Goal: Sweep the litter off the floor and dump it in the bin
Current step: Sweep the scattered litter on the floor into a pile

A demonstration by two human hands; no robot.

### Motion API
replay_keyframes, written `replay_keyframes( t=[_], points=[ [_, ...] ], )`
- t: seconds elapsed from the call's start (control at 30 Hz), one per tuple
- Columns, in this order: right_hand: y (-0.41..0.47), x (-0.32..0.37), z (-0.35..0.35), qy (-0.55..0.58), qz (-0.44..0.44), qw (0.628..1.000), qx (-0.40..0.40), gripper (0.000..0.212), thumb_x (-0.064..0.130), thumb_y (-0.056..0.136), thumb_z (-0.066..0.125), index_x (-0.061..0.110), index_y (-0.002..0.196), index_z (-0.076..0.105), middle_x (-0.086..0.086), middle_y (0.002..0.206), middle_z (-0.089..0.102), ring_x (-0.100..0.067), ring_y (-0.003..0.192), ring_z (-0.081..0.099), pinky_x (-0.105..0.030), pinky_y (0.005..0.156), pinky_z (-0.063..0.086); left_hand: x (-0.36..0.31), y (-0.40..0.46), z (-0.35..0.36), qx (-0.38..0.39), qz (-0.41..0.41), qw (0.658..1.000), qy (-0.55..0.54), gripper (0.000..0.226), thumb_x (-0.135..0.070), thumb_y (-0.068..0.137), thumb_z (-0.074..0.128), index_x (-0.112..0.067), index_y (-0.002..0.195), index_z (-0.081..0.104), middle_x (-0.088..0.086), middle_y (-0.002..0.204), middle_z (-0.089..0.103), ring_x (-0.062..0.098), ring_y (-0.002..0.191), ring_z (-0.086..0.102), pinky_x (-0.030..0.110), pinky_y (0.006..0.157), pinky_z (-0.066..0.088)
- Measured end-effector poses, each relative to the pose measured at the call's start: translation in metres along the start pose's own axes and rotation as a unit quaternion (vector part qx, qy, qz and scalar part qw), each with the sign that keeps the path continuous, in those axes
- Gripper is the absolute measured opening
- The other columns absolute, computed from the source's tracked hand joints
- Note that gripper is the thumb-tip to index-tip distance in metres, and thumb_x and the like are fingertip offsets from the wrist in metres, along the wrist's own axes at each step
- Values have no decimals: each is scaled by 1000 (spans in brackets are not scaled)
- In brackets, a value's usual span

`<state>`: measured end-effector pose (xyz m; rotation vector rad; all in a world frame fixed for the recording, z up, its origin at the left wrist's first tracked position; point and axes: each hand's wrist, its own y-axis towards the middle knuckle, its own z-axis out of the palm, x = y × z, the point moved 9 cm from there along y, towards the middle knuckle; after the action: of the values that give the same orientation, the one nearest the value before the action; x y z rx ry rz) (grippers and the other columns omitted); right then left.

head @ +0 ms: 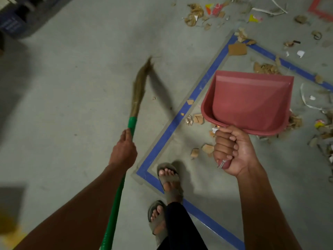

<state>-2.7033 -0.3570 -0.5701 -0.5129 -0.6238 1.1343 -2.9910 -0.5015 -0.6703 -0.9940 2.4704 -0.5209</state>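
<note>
My left hand point(124, 149) grips the green handle of a grass broom point(138, 91), whose brown bristles point up and away over bare grey floor. My right hand point(229, 148) grips the handle of a red dustpan point(250, 100), held above the floor with its open mouth facing away; the pan holds nothing. Litter of torn cardboard and paper scraps point(197, 119) lies on the floor under and beyond the dustpan, with more litter point(195, 14) at the top. No bin is in view.
Blue tape lines point(189, 100) mark a square on the grey floor. Red tape point(319, 9) shows at the top right. My sandalled feet point(169, 179) stand at the blue corner. A dark blue object point(12, 24) sits at the top left.
</note>
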Motion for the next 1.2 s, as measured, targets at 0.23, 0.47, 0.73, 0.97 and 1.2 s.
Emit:
replay_keyframes(
  t=[0.23, 0.47, 0.73, 0.97, 1.2],
  points=[
    [-22, 0, -34, -30, 35, 999, 19, 40, 23, 95, 40, 28, 56, 33, 12, 43, 13, -10, 32, 12, -21, 33, 20, -12, -49, 61, 107, -66, 992, -2, 54, -10, 98, 46, -10, 151, 36, 20, 138, 56, 41, 115, 61, 47, 99, 53],
    [-59, 7, -92, -5, 44, 999, 8, 39, 24, 94, 42, 29, 58, 28, 13, 42, 14, -9, 32, 12, -20, 32, 20, -150, -76, 136, 162, 64, 985, 7, 68, -11, 102, 43, -24, 165, 20, 12, 160, 40, 37, 129, 56, 44, 105, 49],
    [-127, 58, -166, -5, 54, 999, -4, 38, 23, 91, 45, 27, 55, 34, 12, 42, 13, -10, 32, 11, -20, 33, 20, -289, -107, 175, 119, 229, 966, 16, 72, -21, 105, 47, -28, 167, 11, -4, 173, 14, 39, 131, 56, 48, 108, 50],
    [-172, 108, -188, -18, 51, 999, 0, 38, 23, 91, 45, 28, 56, 32, 12, 42, 13, -9, 32, 11, -21, 33, 19, -301, -144, 163, 45, 167, 984, -30, 70, -26, 109, 41, -29, 166, 1, -4, 174, 7, 33, 118, 64, 47, 99, 57],
    [-196, 122, -196, -15, 53, 998, 13, 37, 22, 90, 45, 30, 62, 24, 11, 43, 10, -10, 32, 9, -21, 33, 16, -275, -151, 153, 4, -28, 998, -61, 62, -19, 106, 45, -19, 163, 21, 11, 160, 38, 33, 119, 61, 49, 99, 56]
  ],
)
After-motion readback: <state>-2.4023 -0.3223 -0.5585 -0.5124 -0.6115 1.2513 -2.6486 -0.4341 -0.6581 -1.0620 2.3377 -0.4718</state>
